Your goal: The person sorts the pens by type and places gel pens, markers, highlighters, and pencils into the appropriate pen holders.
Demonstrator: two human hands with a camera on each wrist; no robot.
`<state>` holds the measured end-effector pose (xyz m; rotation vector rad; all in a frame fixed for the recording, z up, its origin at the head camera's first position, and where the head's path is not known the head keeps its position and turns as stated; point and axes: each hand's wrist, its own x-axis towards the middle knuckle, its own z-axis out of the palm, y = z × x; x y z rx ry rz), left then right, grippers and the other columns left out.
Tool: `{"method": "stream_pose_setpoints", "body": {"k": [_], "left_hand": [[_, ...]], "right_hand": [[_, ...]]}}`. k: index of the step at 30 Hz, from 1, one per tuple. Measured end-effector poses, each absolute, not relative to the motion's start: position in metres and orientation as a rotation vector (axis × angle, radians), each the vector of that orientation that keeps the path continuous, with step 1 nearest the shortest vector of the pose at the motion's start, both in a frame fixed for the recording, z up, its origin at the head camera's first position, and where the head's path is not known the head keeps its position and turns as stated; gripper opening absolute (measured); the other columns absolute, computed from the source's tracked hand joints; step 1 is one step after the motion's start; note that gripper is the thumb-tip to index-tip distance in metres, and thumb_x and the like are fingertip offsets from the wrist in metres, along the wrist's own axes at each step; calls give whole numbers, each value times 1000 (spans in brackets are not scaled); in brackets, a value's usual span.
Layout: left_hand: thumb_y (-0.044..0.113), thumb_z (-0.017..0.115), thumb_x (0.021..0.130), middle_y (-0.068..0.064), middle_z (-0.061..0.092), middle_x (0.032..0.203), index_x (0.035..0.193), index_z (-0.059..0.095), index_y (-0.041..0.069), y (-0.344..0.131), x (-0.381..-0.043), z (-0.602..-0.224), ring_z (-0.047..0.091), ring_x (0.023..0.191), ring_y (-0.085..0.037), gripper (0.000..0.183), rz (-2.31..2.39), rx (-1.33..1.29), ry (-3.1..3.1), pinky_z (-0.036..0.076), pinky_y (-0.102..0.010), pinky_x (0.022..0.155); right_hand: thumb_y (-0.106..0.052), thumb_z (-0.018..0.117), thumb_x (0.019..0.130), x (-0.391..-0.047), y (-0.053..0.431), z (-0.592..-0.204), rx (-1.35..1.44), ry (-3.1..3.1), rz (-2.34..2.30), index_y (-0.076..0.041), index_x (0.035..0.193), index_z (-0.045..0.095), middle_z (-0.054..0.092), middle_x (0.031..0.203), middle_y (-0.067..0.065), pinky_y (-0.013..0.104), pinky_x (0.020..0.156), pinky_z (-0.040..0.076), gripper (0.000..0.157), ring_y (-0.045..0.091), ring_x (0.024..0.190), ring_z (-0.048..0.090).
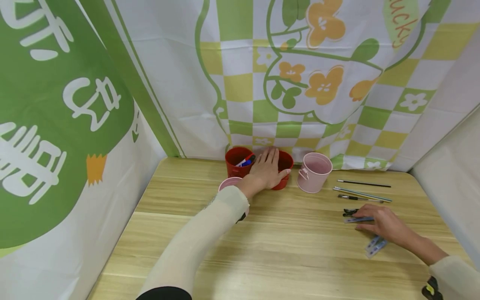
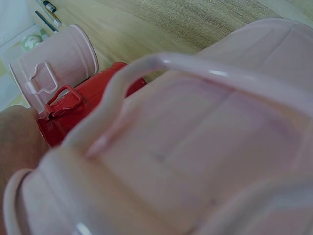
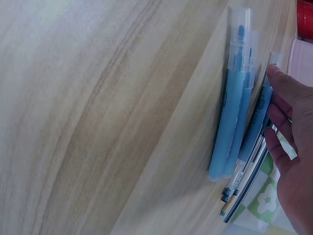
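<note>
My left hand [image 1: 265, 170] lies with its fingers extended over the rim of a red bucket [image 1: 286, 160], the thumb spread to the right. Left of it, another red bucket [image 1: 236, 170] holds several pens or markers [image 1: 246, 161]. Beneath the wrist a pink bucket [image 1: 228, 181] is mostly hidden; its handle [image 2: 210, 73] fills the left wrist view. On the right, my right hand [image 1: 384, 223] pinches a blue translucent marker [image 3: 257, 120] near its capped end, beside black pens [image 1: 350, 211]. Two similar blue markers [image 3: 230, 122] lie apart from the fingers.
A second pink bucket [image 1: 315, 173] stands right of the red ones. Thin pencils [image 1: 363, 183] and a black-gripped pen [image 1: 348, 197] lie at the table's right back. Patterned cloth [image 1: 247, 91] hangs behind the wooden table [image 1: 292, 250], with more cloth at both sides.
</note>
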<state>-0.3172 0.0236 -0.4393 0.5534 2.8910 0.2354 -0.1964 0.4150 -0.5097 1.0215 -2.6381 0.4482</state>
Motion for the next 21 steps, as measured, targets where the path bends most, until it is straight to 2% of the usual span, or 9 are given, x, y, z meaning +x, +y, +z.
{"method": "stream_pose_setpoints", "body": {"k": [9, 17, 21], "left_hand": [[68, 25, 108, -3, -11, 178, 169, -11, 12, 26, -325, -448, -11, 164, -23, 90, 213, 538, 2877, 3, -44, 132], [68, 25, 108, -2, -11, 178, 169, -11, 13, 26, -323, -447, -11, 164, -23, 90, 218, 534, 2882, 2, -44, 132], [68, 26, 108, -3, -11, 178, 169, -10, 13, 26, -323, -446, -11, 164, -23, 90, 234, 536, 2881, 3, -45, 132]], "right_hand": [[-10, 97, 71, -196, 415, -521, 1000, -2646, 495, -11, 97, 85, 75, 95, -7, 27, 66, 59, 29, 5, 84, 69], [-4, 96, 69, -199, 415, -526, 1048, -2594, 540, -7, 96, 86, 72, 93, -8, 12, 66, 48, 29, -1, 80, 64], [0, 95, 68, -200, 416, -527, 1078, -2566, 564, -7, 94, 86, 71, 92, -9, 10, 67, 47, 29, -2, 80, 63]]}}
